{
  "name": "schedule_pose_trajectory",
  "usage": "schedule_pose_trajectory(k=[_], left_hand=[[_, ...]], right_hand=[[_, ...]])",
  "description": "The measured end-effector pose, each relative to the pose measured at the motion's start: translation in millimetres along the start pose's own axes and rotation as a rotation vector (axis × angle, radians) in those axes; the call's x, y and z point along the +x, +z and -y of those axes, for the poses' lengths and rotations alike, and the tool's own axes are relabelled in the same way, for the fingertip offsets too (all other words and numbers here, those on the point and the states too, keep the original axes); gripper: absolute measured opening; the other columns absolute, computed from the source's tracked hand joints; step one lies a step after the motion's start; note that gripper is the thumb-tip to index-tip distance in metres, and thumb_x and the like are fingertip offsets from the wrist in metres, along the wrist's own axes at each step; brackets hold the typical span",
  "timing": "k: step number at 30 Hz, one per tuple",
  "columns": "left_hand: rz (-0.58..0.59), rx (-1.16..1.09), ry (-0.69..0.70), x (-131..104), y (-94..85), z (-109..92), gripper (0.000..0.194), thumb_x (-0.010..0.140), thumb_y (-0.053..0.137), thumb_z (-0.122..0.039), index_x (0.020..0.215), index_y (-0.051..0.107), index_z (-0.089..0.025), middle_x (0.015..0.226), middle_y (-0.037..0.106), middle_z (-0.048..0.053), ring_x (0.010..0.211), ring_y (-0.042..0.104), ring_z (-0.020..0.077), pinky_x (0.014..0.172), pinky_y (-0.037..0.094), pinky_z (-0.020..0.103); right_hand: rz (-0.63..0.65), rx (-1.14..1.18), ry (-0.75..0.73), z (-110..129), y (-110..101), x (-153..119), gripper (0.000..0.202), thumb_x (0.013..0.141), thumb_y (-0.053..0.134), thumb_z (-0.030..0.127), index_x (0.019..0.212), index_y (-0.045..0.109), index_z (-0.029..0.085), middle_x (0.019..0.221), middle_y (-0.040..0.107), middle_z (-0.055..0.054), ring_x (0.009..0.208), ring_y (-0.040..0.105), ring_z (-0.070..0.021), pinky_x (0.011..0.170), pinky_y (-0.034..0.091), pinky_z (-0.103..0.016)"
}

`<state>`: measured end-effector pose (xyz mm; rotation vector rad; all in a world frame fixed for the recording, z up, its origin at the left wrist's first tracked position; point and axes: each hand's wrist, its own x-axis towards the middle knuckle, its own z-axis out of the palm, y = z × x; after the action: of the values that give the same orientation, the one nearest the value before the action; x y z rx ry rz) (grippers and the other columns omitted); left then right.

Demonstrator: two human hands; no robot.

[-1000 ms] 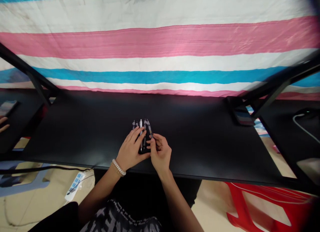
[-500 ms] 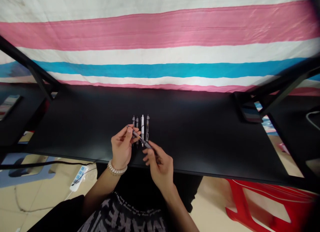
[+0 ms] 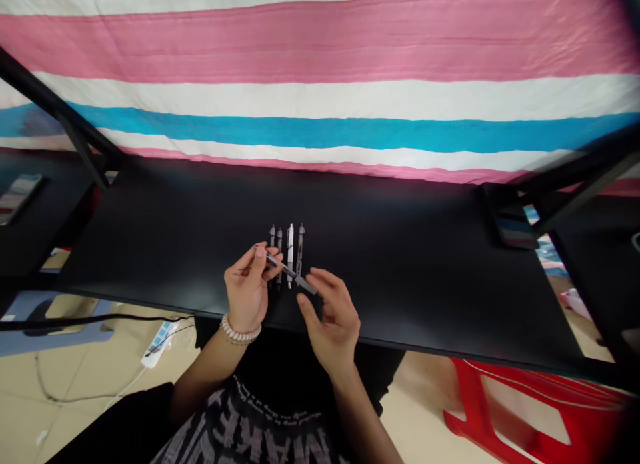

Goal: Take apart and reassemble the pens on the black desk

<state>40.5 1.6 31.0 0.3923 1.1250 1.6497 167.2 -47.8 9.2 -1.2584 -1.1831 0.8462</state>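
My left hand (image 3: 249,276) pinches one end of a dark, partly see-through pen (image 3: 291,272), held slanting down to the right above the table. Around the pen's grey capped end, my right hand (image 3: 331,311) has its thumb and fingers apart; the fingers look loose from it. Behind the held pen several pens lie side by side on the table, pointing away from me: a white pen (image 3: 291,241), a dark pen (image 3: 301,244) to its right and dark pens (image 3: 273,235) to its left. My left fingers hide the lower parts of the left ones.
The black table (image 3: 410,264) has metal frame legs at both sides. A dark phone-like slab (image 3: 515,217) lies at the right. A striped sheet (image 3: 320,51) hangs behind. On the floor are a red stool (image 3: 465,397), a blue-grey stool (image 3: 95,341) and a power strip (image 3: 159,344).
My right hand has loosened from the pen's capped end, spreading its fingers and shifting slightly right. The left hand keeps its pinch. The view has tilted a little.
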Motion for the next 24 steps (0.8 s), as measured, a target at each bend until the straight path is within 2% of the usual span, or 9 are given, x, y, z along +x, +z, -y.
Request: schedule_pose_trajectory(k=[2, 4, 7, 10, 16, 20, 22, 24], left_hand=[[-0.002, -0.005, 0.004, -0.6, -0.1, 1.1, 0.032, 0.07, 0.09, -0.038, 0.091, 0.079, -0.017, 0.085, 0.079, 0.005, 0.075, 0.077, 0.0146, 0.067, 0.064, 0.021], [-0.003, -0.007, 0.006, -0.9, 0.2, 2.2, 0.031, 0.07, 0.09, -0.037, 0.09, 0.079, -0.016, 0.085, 0.079, 0.005, 0.075, 0.077, 0.0149, 0.067, 0.064, 0.022], [-0.026, -0.015, 0.012, 1.0, -1.0, 1.5, 0.03, 0.071, 0.089, -0.037, 0.09, 0.079, -0.017, 0.085, 0.079, 0.005, 0.074, 0.077, 0.0145, 0.068, 0.064, 0.022], [-0.066, -0.028, 0.023, 6.5, -4.7, -2.4, 0.029, 0.072, 0.089, -0.037, 0.091, 0.079, -0.017, 0.086, 0.08, 0.005, 0.075, 0.077, 0.0135, 0.068, 0.063, 0.021], [-0.017, -0.01, -0.028, 5.9, -5.3, -2.7, 0.029, 0.071, 0.089, -0.037, 0.09, 0.078, -0.017, 0.086, 0.079, 0.004, 0.077, 0.077, 0.0141, 0.07, 0.063, 0.022], [-0.017, -0.034, -0.07, -2.8, 0.0, 1.5, 0.031, 0.07, 0.09, -0.038, 0.089, 0.078, -0.017, 0.085, 0.079, 0.004, 0.076, 0.076, 0.0129, 0.071, 0.063, 0.021], [-0.008, -0.04, -0.078, -3.6, 0.8, 1.4, 0.032, 0.069, 0.09, -0.038, 0.089, 0.078, -0.017, 0.085, 0.079, 0.004, 0.076, 0.076, 0.0133, 0.07, 0.063, 0.021], [0.007, -0.041, -0.069, -2.2, 0.0, 0.4, 0.032, 0.069, 0.09, -0.038, 0.089, 0.078, -0.017, 0.085, 0.079, 0.004, 0.076, 0.076, 0.0141, 0.069, 0.063, 0.021]], right_hand=[[0.008, 0.026, 0.046, 1.0, -0.6, 1.0, 0.023, 0.091, 0.071, 0.024, 0.114, 0.074, 0.024, 0.088, 0.076, -0.004, 0.067, 0.073, -0.0154, 0.054, 0.063, -0.026], [0.005, 0.0, 0.024, 1.9, -2.1, 2.0, 0.017, 0.093, 0.068, 0.021, 0.108, 0.076, 0.023, 0.08, 0.075, -0.002, 0.058, 0.07, -0.0131, 0.051, 0.062, -0.025], [-0.031, -0.137, -0.166, 2.8, -6.6, 2.8, 0.016, 0.088, 0.072, 0.012, 0.098, 0.079, 0.024, 0.093, 0.078, -0.004, 0.074, 0.075, -0.0164, 0.068, 0.066, -0.031], [-0.096, -0.224, -0.32, 3.9, -12.2, 3.8, 0.025, 0.085, 0.073, 0.004, 0.098, 0.078, 0.025, 0.094, 0.079, -0.003, 0.078, 0.076, -0.0166, 0.071, 0.067, -0.03], [-0.078, -0.261, -0.402, 5.4, -9.9, 5.7, 0.028, 0.086, 0.072, 0.003, 0.102, 0.078, 0.026, 0.096, 0.08, -0.003, 0.081, 0.077, -0.017, 0.073, 0.068, -0.031], [-0.132, -0.334, -0.495, 2.4, -2.2, 2.2, 0.028, 0.089, 0.069, 0.005, 0.105, 0.078, 0.026, 0.099, 0.081, -0.004, 0.081, 0.079, -0.0182, 0.076, 0.069, -0.032], [-0.095, -0.346, -0.409, 0.3, -1.6, 0.1, 0.026, 0.092, 0.067, 0.01, 0.112, 0.076, 0.024, 0.089, 0.081, -0.003, 0.072, 0.078, -0.0166, 0.071, 0.069, -0.029], [-0.053, -0.329, -0.247, -1.3, -3.9, -1.1, 0.029, 0.094, 0.067, 0.019, 0.123, 0.07, 0.022, 0.086, 0.08, -0.002, 0.069, 0.077, -0.016, 0.066, 0.068, -0.028]])
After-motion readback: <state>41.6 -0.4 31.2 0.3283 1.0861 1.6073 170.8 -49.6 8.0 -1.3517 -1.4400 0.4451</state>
